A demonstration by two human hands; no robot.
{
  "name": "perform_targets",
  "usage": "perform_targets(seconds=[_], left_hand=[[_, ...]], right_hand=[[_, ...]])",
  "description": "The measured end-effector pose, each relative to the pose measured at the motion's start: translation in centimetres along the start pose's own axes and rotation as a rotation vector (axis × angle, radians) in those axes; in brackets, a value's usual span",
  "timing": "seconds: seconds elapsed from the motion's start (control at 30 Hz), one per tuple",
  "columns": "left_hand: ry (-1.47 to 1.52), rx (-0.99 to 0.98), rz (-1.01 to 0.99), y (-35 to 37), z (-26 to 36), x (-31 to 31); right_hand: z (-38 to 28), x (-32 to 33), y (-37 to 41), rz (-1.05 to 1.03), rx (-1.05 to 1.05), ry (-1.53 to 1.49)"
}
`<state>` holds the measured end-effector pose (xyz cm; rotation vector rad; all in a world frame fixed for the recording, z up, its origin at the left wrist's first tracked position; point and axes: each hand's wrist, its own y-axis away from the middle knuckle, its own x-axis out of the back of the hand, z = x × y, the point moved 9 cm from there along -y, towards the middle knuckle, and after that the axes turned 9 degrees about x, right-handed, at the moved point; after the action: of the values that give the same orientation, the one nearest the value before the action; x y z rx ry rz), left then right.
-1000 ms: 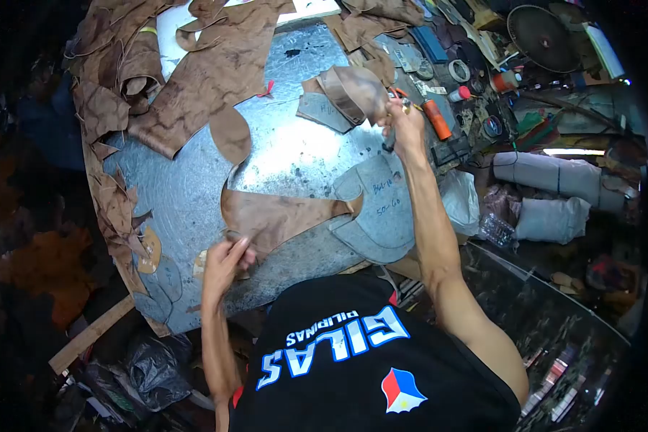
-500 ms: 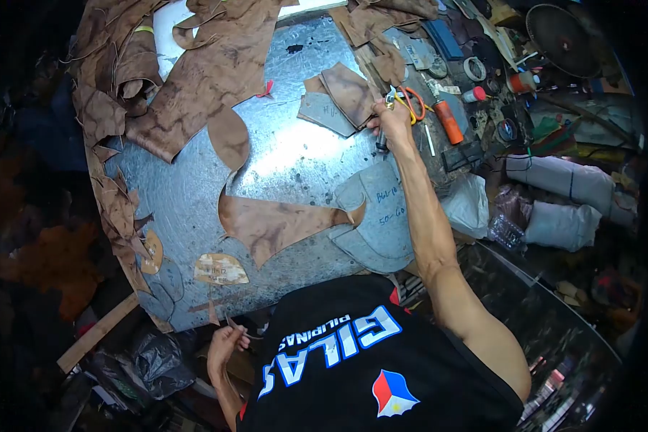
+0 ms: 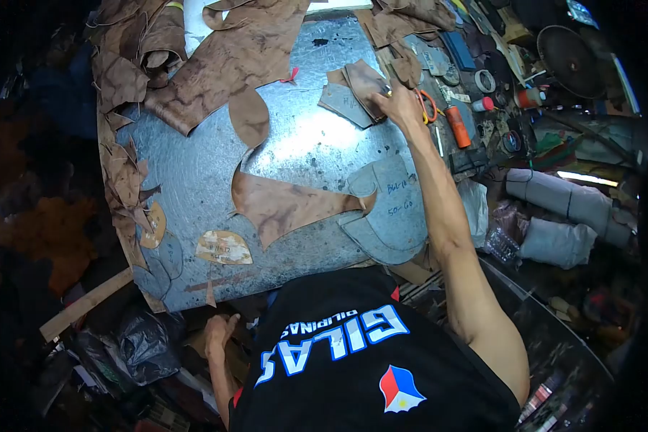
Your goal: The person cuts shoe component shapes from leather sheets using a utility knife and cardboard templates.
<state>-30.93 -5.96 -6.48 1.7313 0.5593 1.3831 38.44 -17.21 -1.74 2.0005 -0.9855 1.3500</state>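
Observation:
My right hand (image 3: 402,109) reaches to the far right of the metal-topped table (image 3: 302,151). Its thumb lies over the edge of a small stack of brown leather pieces (image 3: 365,81), the fingers curled and partly hidden. A grey pattern piece (image 3: 347,102) lies under that leather. Orange-handled scissors (image 3: 428,106) rest just right of this hand. Off the table's near left edge, my left hand (image 3: 221,334) hangs low with fingers apart and nothing visible in it. Between the hands lies a large cut leather piece (image 3: 288,205), its narrow end over a grey marked pattern (image 3: 396,209).
A large leather hide (image 3: 230,72) covers the back left. Leather scraps (image 3: 126,176) line the left edge, near a worn pattern (image 3: 224,247). An orange cylinder (image 3: 457,126), a tape roll (image 3: 485,81) and other tools crowd the right side. Wrapped bundles (image 3: 554,241) lie beyond.
My right hand has shifted left from the scissors onto the leather stack. The thin strip in my left hand is gone, and its fingers have loosened. The view has shifted slightly.

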Motion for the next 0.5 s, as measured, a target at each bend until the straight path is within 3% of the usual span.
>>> perform_targets(seconds=[0.03,0.07,0.2,0.27,0.3,0.33,0.37,0.4,0.43,0.5], left_hand=[[-0.042,-0.042,0.061,0.0,0.5,0.8],[0.025,0.037,0.010,0.3,1.3,2.0],[0.100,0.041,0.047,1.0,1.5,2.6],[0.186,-0.077,0.145,0.5,1.5,3.0],[0.297,-0.120,0.301,2.0,2.9,5.3],[0.206,-0.094,0.317,2.1,3.2,6.3],[0.089,-0.021,0.354,2.2,2.9,7.3],[0.234,-0.081,0.483,2.5,3.2,9.0],[0.244,-0.091,0.567,2.3,3.8,10.0],[0.256,-0.121,0.659,1.2,4.7,11.7]], right_hand=[[-0.4,-0.7,-0.5,-0.087,0.006,0.085],[-1.0,-0.7,-0.5,-0.120,0.008,0.083],[-0.3,-1.4,-1.6,-0.156,-0.050,0.067],[2.1,-2.7,-3.2,-0.259,-0.057,0.076],[4.5,-5.5,-6.0,-0.169,0.259,0.216],[7.4,-6.8,-6.7,-0.339,-0.053,0.107],[7.3,-6.8,-7.0,-0.309,0.009,-0.065],[8.8,-7.9,-8.4,-0.242,0.026,-0.142],[7.2,-6.3,-8.4,-0.057,0.233,-0.217],[11.5,-8.7,-10.4,-0.183,0.020,-0.244]])
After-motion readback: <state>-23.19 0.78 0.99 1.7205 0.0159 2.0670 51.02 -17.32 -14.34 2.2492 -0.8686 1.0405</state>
